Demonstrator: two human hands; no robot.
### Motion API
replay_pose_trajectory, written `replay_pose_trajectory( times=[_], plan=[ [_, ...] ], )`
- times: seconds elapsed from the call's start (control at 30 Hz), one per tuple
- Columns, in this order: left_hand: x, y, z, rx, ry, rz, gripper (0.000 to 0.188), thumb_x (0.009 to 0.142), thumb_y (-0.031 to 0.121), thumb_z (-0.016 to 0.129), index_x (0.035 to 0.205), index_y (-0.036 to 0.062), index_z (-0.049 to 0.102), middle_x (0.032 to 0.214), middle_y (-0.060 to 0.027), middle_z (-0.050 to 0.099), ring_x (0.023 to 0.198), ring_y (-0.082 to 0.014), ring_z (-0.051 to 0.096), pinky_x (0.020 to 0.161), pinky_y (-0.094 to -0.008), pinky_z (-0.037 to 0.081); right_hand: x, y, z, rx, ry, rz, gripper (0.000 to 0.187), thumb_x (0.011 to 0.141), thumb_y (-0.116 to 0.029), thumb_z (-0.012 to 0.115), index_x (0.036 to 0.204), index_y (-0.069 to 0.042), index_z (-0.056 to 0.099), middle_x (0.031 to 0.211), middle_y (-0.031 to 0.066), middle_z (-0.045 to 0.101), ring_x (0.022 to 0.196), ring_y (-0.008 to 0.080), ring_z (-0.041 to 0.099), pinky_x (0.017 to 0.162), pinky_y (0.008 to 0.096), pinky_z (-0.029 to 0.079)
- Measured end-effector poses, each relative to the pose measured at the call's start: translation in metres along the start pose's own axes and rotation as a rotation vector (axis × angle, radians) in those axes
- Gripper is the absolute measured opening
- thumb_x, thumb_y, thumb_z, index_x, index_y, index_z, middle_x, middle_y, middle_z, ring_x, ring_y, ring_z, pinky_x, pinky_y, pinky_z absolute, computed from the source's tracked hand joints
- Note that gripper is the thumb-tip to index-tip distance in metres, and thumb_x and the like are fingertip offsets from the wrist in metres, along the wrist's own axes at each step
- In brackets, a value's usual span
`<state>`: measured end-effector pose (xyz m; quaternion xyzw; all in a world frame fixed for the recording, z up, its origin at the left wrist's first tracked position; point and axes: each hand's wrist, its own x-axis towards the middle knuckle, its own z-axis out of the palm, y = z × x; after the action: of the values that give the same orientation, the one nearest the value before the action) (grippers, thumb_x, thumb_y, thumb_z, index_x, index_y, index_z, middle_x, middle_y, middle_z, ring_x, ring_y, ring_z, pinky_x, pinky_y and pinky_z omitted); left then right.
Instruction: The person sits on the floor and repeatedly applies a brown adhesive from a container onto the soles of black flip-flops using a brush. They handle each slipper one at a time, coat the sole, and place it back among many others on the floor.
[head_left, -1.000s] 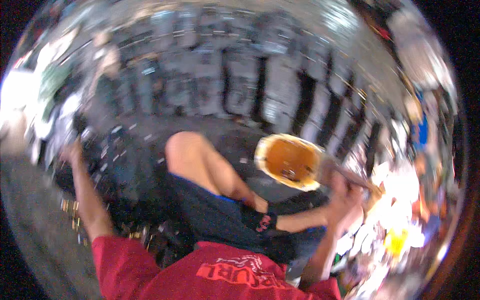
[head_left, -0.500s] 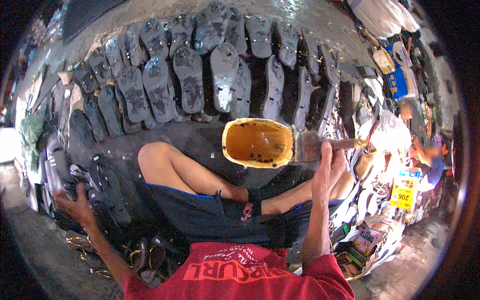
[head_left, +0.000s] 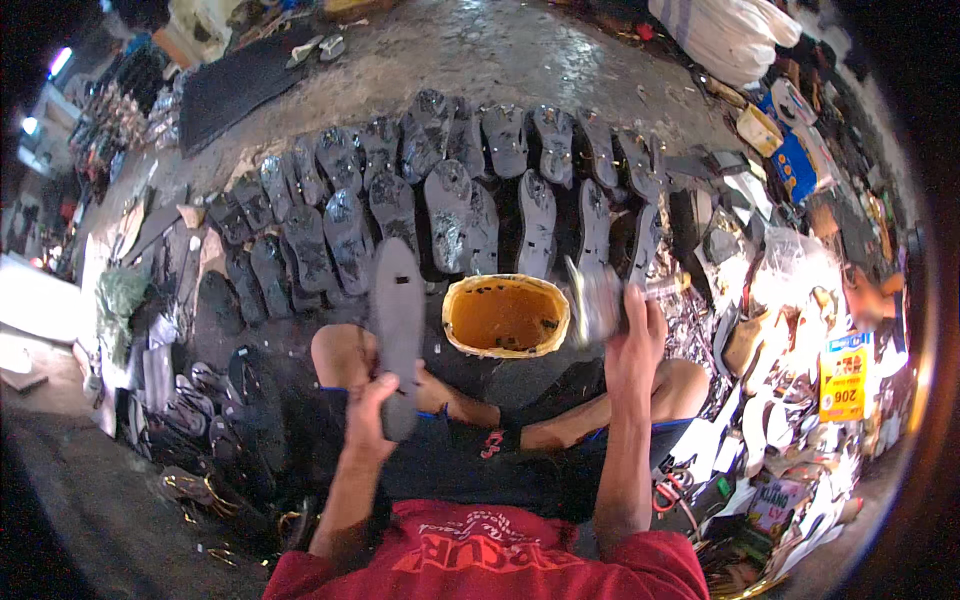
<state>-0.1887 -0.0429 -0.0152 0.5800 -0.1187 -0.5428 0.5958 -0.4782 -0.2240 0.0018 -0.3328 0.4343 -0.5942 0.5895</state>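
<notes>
A grey sandal sole stands nearly upright in front of my left knee, and my left hand is closed round its lower part. Small dark holes show in its face. My right hand grips a wide brush, smeared by motion, just right of an oval tub. Amber liquid, which looks like glue, lies inside the tub, and dried yellowish crust covers its rim. Beyond the tub, several dark soles stand in curved rows, some with a wet shine.
Finished-looking dark sandals are heaped at my left. Scraps, plastic and a yellow package crowd the right side. A white sack and a blue-and-white box lie at the far right. A dark mat rests at the far left.
My left hand has come from the sandals at left to the middle and now holds a sole. The brush has left the tub's rim and tilted upright in my right hand. The view has shifted.
</notes>
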Motion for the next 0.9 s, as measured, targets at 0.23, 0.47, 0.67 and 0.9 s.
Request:
replay_pose_trajectory(
  times=[0.23,0.47,0.67,0.9],
  plan=[
    [-0.012,-0.023,0.073,-0.29,-0.226,0.029,0.058,0.099,0.033,0.057,0.146,0.0016,0.045,0.123,-0.0218,0.066,0.099,-0.0244,0.068,0.086,-0.0364,0.056,-0.003,-0.003,0.091,-0.472,-0.273,-0.556,0.032,0.082,-0.019,0.088,0.107,-0.003,0.075,0.089,0.003,0.076,0.077,0.0076,0.064,0.07,0.0294,0.053],
    [-0.015,-0.028,0.074,-0.422,-0.324,-0.007,0.051,0.101,0.034,0.054,0.14,0.0003,0.051,0.12,-0.0187,0.067,0.099,-0.0254,0.068,0.088,-0.0364,0.054,-0.022,-0.012,0.096,-0.559,-0.271,-0.224,0.03,0.082,-0.022,0.086,0.096,0.001,0.072,0.089,0.0031,0.073,0.081,0.0087,0.065,0.071,0.0276,0.053],
    [-0.015,-0.032,0.075,-0.042,-0.418,0.148,0.061,0.096,0.037,0.061,0.14,-0.0042,0.051,0.119,-0.017,0.067,0.103,-0.0239,0.068,0.091,-0.0342,0.053,-0.006,-0.029,0.097,-0.109,-0.005,-0.337,0.029,0.083,-0.024,0.087,0.091,-0.001,0.071,0.08,0.0044,0.072,0.073,0.011,0.063,0.067,0.0295,0.051],
    [0.021,-0.021,0.076,-0.486,-0.408,0.376,0.061,0.109,0.045,0.045,0.156,0.0069,0.039,0.144,-0.0152,0.058,0.129,-0.0297,0.059,0.112,-0.0453,0.047,-0.071,0.013,0.084,-0.234,-0.269,-0.201,0.035,0.082,-0.016,0.087,0.11,0.0,0.073,0.097,0.0048,0.076,0.089,0.0134,0.07,0.08,0.0295,0.054]
  ],
)
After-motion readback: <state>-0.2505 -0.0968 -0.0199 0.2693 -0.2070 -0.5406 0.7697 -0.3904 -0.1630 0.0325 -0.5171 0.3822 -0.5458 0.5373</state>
